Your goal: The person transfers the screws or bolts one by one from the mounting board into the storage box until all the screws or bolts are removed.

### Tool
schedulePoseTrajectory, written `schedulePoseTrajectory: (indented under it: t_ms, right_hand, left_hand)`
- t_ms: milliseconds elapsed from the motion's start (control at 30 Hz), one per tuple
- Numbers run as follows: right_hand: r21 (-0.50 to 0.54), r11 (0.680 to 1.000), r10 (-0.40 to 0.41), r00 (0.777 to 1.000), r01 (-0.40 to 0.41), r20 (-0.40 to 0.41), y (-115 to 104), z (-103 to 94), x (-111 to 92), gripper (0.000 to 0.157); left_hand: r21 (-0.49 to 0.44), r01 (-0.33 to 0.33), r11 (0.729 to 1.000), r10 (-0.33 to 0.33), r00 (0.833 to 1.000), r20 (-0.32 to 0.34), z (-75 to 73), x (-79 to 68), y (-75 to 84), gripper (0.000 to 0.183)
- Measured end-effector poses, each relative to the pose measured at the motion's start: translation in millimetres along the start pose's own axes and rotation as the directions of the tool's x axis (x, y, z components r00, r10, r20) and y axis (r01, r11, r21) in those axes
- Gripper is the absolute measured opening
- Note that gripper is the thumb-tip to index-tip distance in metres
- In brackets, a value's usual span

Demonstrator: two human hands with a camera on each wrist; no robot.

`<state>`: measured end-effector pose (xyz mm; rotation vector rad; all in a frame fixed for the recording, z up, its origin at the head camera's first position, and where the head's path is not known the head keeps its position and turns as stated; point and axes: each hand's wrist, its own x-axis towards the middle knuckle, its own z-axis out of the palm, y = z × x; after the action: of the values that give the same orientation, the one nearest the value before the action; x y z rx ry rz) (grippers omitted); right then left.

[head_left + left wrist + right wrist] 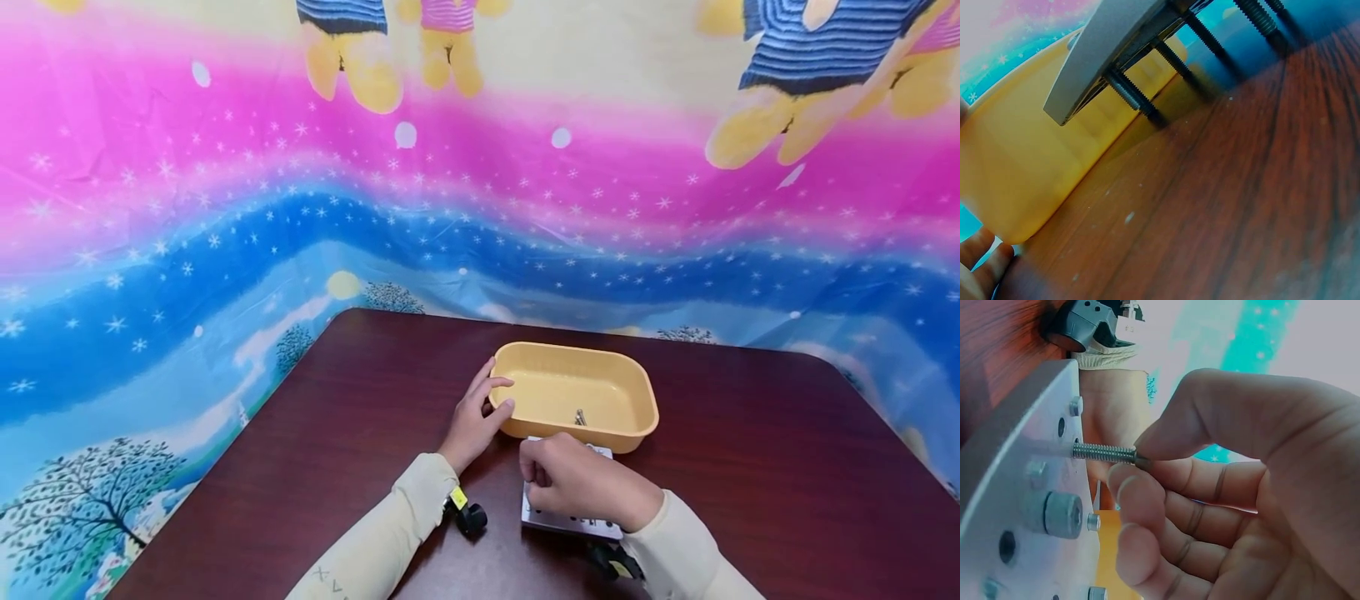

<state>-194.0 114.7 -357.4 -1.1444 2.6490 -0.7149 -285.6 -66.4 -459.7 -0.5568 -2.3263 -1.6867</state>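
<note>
My right hand (573, 477) is over a silvery metal plate (532, 518) with holes. In the right wrist view, its thumb and index finger pinch a threaded screw (1102, 452) by the head, the tip at a hole in the plate. Several other screws sit in the plate, among them a thick socket-head bolt (1065, 515). Threaded shanks (1127, 90) stick out below the plate in the left wrist view. My left hand (474, 421) rests at the left end of a yellow bin (639, 396), fingers spread and touching its rim. Several small metal screws (580, 417) lie inside the bin.
A dark reddish-brown wooden table (360, 400) carries everything. The bin stands right behind the plate. A patterned curtain (480, 208) hangs beyond the table's far edge. A black wrist camera (471, 518) is strapped beside the left cuff.
</note>
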Motion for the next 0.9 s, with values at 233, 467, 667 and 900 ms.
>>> schedulePoseTrajectory:
  t_ms: [233,467,667,900]
  right_hand:
    - [0.017,1.0,-0.012,1.0,0.012,-0.009,3,-2.4,-1,0.016]
    - [0.044,0.999,-0.01,1.0,0.01,0.0,1,-6.6,1,0.011]
    - [0.055,0.998,-0.012,1.0,0.014,-0.027,4,-13.4,0,0.009]
    - [0.039,0.999,-0.009,0.987,0.016,-0.16,22,-25.8,-8,0.012]
  left_hand:
    - [0.004,-0.014,1.0,0.014,1.0,0.001,0.1,2.1,2.2,0.036]
    - [-0.035,-0.019,0.999,0.019,1.0,0.011,-2.9,2.4,9.1,0.034]
    - [-0.013,-0.014,1.0,0.014,1.0,0.001,-2.4,3.2,2.0,0.035]
    - [0.004,-0.005,1.0,0.005,1.0,-0.011,0.3,1.2,-2.1,0.031]
